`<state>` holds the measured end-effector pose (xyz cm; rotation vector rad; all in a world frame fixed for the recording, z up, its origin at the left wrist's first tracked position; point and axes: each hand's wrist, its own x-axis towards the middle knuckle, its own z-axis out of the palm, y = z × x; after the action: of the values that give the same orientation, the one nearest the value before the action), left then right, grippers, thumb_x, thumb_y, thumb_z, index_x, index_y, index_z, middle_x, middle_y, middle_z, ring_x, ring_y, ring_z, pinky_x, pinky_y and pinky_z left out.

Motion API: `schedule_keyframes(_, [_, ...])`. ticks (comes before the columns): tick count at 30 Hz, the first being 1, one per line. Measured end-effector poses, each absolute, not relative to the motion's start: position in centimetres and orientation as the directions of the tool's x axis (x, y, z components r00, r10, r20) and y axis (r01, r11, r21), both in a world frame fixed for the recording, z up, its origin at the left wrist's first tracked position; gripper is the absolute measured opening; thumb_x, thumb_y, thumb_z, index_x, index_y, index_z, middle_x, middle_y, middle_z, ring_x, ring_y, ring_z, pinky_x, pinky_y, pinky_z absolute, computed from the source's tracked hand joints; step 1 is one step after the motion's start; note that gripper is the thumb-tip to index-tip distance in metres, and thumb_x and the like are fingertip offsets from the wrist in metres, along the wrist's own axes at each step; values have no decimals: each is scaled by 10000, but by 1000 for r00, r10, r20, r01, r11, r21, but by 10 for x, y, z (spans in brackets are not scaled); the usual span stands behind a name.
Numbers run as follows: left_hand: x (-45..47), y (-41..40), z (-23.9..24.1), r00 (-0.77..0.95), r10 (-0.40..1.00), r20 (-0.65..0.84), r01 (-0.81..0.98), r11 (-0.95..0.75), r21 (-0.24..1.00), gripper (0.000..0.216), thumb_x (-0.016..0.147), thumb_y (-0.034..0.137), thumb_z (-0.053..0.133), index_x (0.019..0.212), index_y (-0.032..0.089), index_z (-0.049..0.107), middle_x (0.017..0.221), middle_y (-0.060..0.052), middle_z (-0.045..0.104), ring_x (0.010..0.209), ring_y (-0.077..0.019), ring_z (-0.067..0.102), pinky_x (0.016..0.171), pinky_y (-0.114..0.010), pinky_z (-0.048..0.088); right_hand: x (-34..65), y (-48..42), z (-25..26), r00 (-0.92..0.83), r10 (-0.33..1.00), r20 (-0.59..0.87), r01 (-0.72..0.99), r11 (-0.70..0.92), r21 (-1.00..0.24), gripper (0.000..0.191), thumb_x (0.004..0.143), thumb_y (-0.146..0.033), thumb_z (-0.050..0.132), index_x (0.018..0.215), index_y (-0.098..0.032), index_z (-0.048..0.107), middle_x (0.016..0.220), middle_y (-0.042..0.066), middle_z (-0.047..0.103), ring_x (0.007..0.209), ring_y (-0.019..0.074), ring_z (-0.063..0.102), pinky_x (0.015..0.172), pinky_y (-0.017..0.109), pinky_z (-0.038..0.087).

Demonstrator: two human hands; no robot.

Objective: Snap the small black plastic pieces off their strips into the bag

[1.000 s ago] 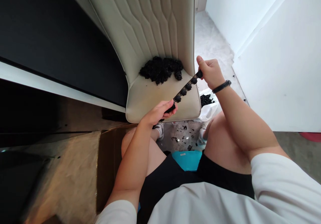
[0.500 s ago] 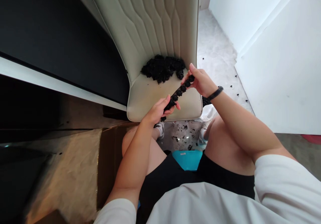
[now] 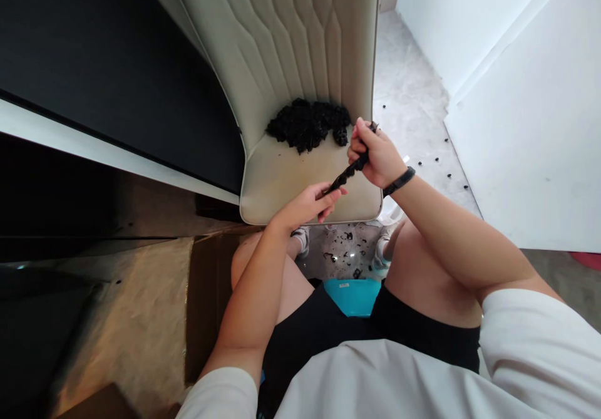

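Observation:
A black knobbly strip (image 3: 348,173) stretches at a slant between my two hands, above the front of a cream chair seat (image 3: 300,187). My left hand (image 3: 312,206) is closed around its lower end, thumb on top. At the upper end my right hand (image 3: 373,150) grips it in a fist, and a short piece sticks out above the fingers. What the strip is made of I cannot tell. Behind the hands, against the backrest, lies a heap of similar black pieces (image 3: 305,124).
Small black bits (image 3: 345,247) litter the floor between my feet, and several more lie by the white panel (image 3: 526,156) at right. A cardboard box (image 3: 201,312) stands beside my left leg. A blue seat (image 3: 354,297) shows between my thighs. Dark furniture (image 3: 117,81) rises at left.
My right hand has turned and closed into a fist around the strip's upper end. The strip now shows its narrow edge, where its row of round knobs faced me before.

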<state>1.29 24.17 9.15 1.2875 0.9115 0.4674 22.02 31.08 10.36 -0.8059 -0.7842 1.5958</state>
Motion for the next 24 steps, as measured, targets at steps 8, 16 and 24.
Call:
schedule_keyframes(8, [12, 239, 81, 647, 663, -376, 294, 238, 926, 600, 1037, 726, 587, 1074, 135, 683, 639, 17, 610, 576, -117, 575, 621, -252, 471, 254, 335, 118, -15, 978, -206, -613, -172, -771, 606, 905, -796, 751, 804, -279, 452, 610, -52, 507, 577, 173, 598, 503, 317, 476])
schedule_keyframes(16, [6, 238, 97, 741, 555, -377, 307, 220, 926, 639, 1044, 767, 525, 927, 152, 654, 619, -19, 654, 579, -130, 602, 627, -256, 473, 276, 354, 106, 100, 981, -169, -590, -78, -803, 525, 958, -741, 733, 868, -300, 463, 627, -74, 532, 448, 126, 427, 411, 303, 376])
schedule_keyframes(24, [10, 236, 105, 771, 497, -399, 362, 174, 916, 541, 1065, 661, 535, 845, 173, 614, 607, 14, 577, 562, -115, 535, 614, -252, 443, 294, 369, 105, 73, 994, -84, -393, -49, -918, 606, 927, -764, 780, 824, -288, 419, 590, -74, 399, 439, 124, 381, 419, 315, 306])
